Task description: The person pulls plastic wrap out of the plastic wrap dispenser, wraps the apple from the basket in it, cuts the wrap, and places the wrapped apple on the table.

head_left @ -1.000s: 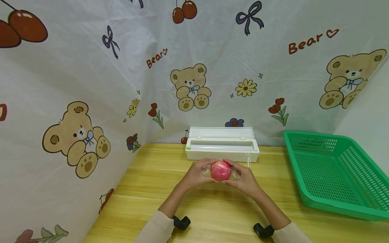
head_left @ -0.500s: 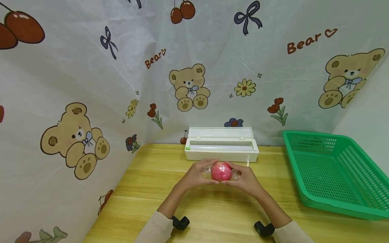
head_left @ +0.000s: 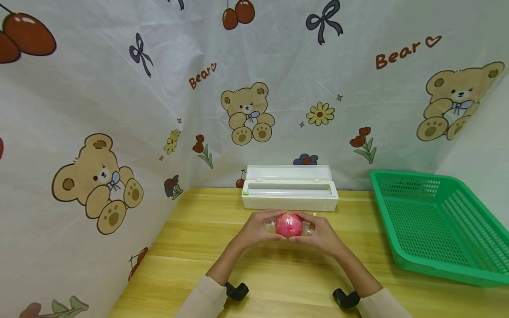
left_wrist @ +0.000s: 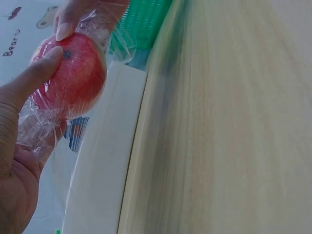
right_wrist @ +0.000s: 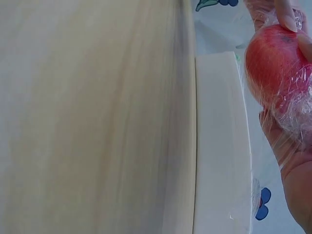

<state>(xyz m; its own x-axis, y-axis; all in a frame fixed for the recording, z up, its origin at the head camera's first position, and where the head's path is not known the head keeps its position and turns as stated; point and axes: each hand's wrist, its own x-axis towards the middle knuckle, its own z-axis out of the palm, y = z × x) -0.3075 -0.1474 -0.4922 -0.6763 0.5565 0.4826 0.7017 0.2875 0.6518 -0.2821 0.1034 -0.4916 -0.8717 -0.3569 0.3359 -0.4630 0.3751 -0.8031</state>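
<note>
Both hands hold a red apple wrapped in clear plastic film, in front of a white box. The left hand grips it from the left, thumb on the near side and fingers round the far side. From the right, the right hand grips it in the same way. In the left wrist view the apple shows its dark end dimple under the film, with both thumbs beside it. Crumpled film bunches at each side of the apple, inside the curve of each hand.
Behind the hands stands the white cling film box, its lid raised and a roll inside. A green perforated basket sits at the right of the wooden table. A bear-print cloth hangs behind and at the left.
The hands stay nearly in place on the apple. A strip of film that hung at the box's right front is now barely visible there.
</note>
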